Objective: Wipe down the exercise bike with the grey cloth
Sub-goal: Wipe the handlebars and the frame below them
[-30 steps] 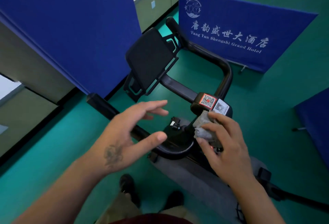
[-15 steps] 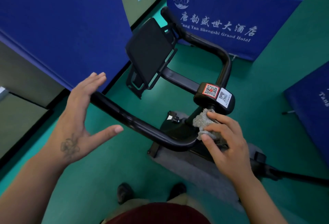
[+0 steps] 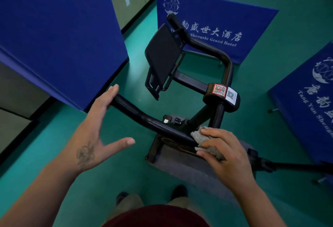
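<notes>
Head view. The exercise bike (image 3: 182,75) stands mid-scene on a green floor (image 3: 297,10), seen from above; its black handlebar (image 3: 144,118) loops from near left round to far right. A dark tablet holder (image 3: 163,59) sits tilted inside the loop, and the centre clamp (image 3: 222,97) carries two QR-code stickers, one red-framed, one white.

Right hand (image 3: 227,156): fingers curled round the grey cloth (image 3: 201,137), pressing it on the near bend of the handlebar, just below the clamp's stem. Cloth is bunched, partly hidden under the fingers.

Left hand (image 3: 97,129): flat, fingers straight, thumb spread wide; fingertips touch the left end of the handlebar. It holds nothing. A tattoo marks the back of the hand.

Surroundings: a tall blue panel (image 3: 54,34) at far left, a blue banner (image 3: 216,26) with white lettering "Grand Hotel" behind the bike, and a second blue banner (image 3: 306,100) at right. Grey base mat (image 3: 189,171) lies under the bike. The person's dark shoes (image 3: 178,190) appear at the near edge.
</notes>
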`<action>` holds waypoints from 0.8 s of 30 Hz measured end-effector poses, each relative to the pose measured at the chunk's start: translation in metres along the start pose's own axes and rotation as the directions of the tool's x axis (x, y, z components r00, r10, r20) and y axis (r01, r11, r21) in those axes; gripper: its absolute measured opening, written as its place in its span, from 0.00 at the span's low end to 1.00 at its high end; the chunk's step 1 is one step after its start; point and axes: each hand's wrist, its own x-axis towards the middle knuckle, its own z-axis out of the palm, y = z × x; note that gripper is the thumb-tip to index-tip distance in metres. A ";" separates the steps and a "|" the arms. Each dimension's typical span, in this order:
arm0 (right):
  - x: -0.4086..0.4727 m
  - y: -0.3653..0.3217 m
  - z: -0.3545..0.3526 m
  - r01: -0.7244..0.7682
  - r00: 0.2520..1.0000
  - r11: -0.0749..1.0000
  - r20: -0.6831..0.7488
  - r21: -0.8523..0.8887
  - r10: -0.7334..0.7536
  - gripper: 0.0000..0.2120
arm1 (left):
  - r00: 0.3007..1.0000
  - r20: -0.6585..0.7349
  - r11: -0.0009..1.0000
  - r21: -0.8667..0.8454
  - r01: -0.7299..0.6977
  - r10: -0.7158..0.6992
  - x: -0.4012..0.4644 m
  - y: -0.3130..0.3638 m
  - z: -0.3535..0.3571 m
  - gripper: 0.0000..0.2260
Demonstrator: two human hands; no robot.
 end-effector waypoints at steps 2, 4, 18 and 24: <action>0.005 -0.004 0.000 -0.004 1.000 1.000 0.014 -0.009 0.005 0.12 | 1.000 0.018 0.999 -0.050 0.015 -0.014 -0.004 -0.002 -0.004 0.53; 0.011 -0.009 0.002 -0.004 0.999 1.000 0.041 -0.005 0.005 0.13 | 1.000 0.024 0.996 -0.085 0.016 -0.014 -0.008 -0.005 -0.010 0.52; 0.064 -0.065 0.063 0.027 0.997 0.999 0.078 0.029 -0.029 0.12 | 0.998 0.060 0.994 -0.104 0.015 -0.009 -0.042 -0.017 -0.027 0.52; 0.085 -0.092 0.099 0.091 0.995 0.996 -0.028 -0.007 -0.091 0.11 | 0.998 0.057 0.994 -0.101 0.033 -0.028 -0.059 -0.021 -0.035 0.51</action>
